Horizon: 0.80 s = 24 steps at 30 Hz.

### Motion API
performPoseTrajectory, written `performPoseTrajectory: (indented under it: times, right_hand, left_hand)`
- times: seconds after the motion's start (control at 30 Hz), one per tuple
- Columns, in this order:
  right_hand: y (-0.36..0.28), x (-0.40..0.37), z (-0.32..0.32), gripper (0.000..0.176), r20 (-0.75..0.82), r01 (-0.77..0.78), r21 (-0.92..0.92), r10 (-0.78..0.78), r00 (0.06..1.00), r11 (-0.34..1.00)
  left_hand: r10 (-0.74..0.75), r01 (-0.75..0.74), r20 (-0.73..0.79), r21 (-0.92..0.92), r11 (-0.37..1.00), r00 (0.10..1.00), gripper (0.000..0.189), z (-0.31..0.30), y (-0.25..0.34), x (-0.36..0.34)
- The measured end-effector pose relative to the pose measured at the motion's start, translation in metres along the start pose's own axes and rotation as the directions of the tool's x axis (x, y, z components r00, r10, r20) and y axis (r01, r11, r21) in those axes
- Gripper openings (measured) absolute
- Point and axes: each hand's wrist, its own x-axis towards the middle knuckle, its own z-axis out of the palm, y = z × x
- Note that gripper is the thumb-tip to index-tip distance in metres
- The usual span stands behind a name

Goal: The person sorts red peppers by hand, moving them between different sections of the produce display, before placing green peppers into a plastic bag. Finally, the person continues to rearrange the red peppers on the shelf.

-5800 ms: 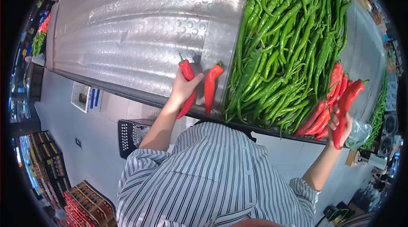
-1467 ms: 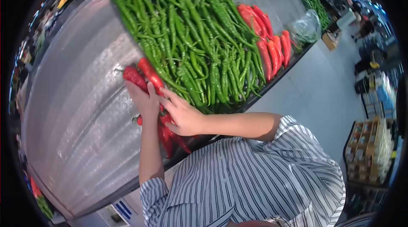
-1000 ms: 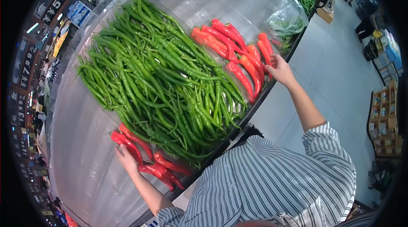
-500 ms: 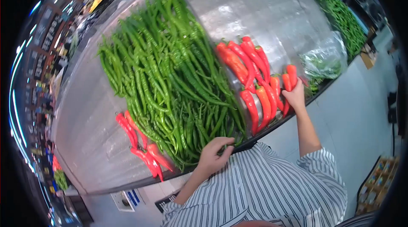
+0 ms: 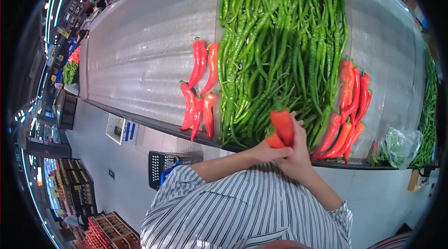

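Note:
My right hand (image 5: pixel 299 153) is closed around red chili peppers (image 5: pixel 283 125), held stem up in front of my chest. My left hand (image 5: pixel 271 152) meets it from the left, closed at the lower part of a shorter-looking red pepper (image 5: pixel 274 140); its fingertips are partly hidden. Just beyond both hands lies a wide bed of long green chili peppers (image 5: pixel 280 53). To its right, red peppers (image 5: pixel 347 109) lie in two rough rows. Several more red peppers (image 5: pixel 198 111) rest to the left of the green ones.
A metal display counter (image 5: pixel 149 43) carries the peppers, its dark front edge (image 5: pixel 140 120) running close to my body. At the right end sits a clear plastic bag (image 5: pixel 402 148) with greens. A blue-handled basket (image 5: pixel 170 167) stands on the floor at left, and stacked goods (image 5: pixel 112 230) are farther off.
My right hand has come from the right-hand red peppers to my chest, carrying peppers. The left hand has left the counter edge and joined it. The view has turned left.

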Motion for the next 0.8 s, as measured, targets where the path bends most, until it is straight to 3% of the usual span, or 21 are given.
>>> performPoseTrajectory:
  times: [0.07,0.1,0.13,0.2,0.3,0.37,0.43,0.5,0.53,0.6,0.63,0.7,0.73,0.8]
  right_hand:
    - [-0.014,0.012,0.029,0.090,0.048,0.039,-0.095,-0.035,0.998,0.995]
    - [-0.019,0.015,0.041,0.091,0.109,0.075,-0.227,-0.051,0.993,0.971]
    - [-0.024,0.019,0.052,0.093,0.172,0.117,-0.352,-0.059,0.983,0.929]
    - [-0.041,0.026,0.070,0.095,0.241,0.172,-0.366,-0.085,0.967,0.915]
    - [-0.053,0.035,0.092,0.098,0.319,0.265,-0.345,-0.152,0.935,0.901]
    - [-0.054,0.037,0.105,0.096,0.262,0.159,-0.287,-0.083,0.962,0.944]
    - [-0.050,0.038,0.115,0.091,0.242,0.150,-0.244,-0.090,0.966,0.958]
    - [-0.038,0.030,0.126,0.087,0.220,-0.024,-0.150,0.057,0.974,0.988]
    - [-0.034,0.025,0.131,0.084,0.220,-0.066,-0.104,0.088,0.971,0.992]
    - [-0.029,0.012,0.142,0.084,0.202,-0.125,-0.094,0.142,0.969,0.988]
    - [-0.028,0.007,0.146,0.084,0.190,-0.175,-0.082,0.187,0.964,0.981]
    - [-0.030,-0.002,0.153,0.083,0.146,-0.204,-0.090,0.216,0.965,0.975]
    - [-0.031,-0.005,0.154,0.082,0.120,-0.227,-0.094,0.237,0.964,0.969]
    - [-0.035,-0.012,0.154,0.080,0.059,-0.307,-0.072,0.312,0.948,0.949]
  left_hand:
    - [-0.112,0.083,-0.116,-0.228,0.970,0.987,0.079,-0.017,0.017,-0.017]
    - [-0.169,0.104,-0.178,-0.323,0.940,0.969,0.070,-0.027,0.027,-0.026]
    - [-0.157,0.089,-0.188,-0.329,0.940,0.970,0.070,-0.038,0.034,-0.034]
    - [-0.202,0.006,-0.273,-0.581,0.814,0.940,0.054,-0.061,0.046,-0.054]
    - [-0.094,-0.128,-0.346,-0.567,0.814,0.934,0.046,-0.104,0.075,-0.081]
    - [-0.049,-0.196,-0.373,-0.588,0.784,0.926,0.048,-0.135,0.102,-0.093]
    - [-0.102,-0.164,-0.484,-0.477,0.863,0.869,0.051,-0.177,0.140,-0.098]
    - [-0.085,0.087,-0.651,-0.029,0.996,0.754,0.047,-0.223,0.178,-0.086]
    - [0.031,0.263,-0.687,0.318,0.911,0.726,0.045,-0.245,0.196,-0.074]
    - [0.208,0.330,-0.635,0.620,0.712,0.744,0.046,-0.293,0.212,-0.044]
    - [0.202,0.324,-0.624,0.623,0.712,0.755,0.046,-0.309,0.215,-0.031]
    - [-0.065,0.463,-0.678,0.426,0.777,0.732,0.050,-0.326,0.213,-0.008]
    - [-0.052,0.501,-0.709,0.442,0.744,0.703,0.046,-0.327,0.206,-0.001]
    - [-0.082,0.484,-0.674,0.434,0.760,0.734,0.043,-0.331,0.194,0.006]
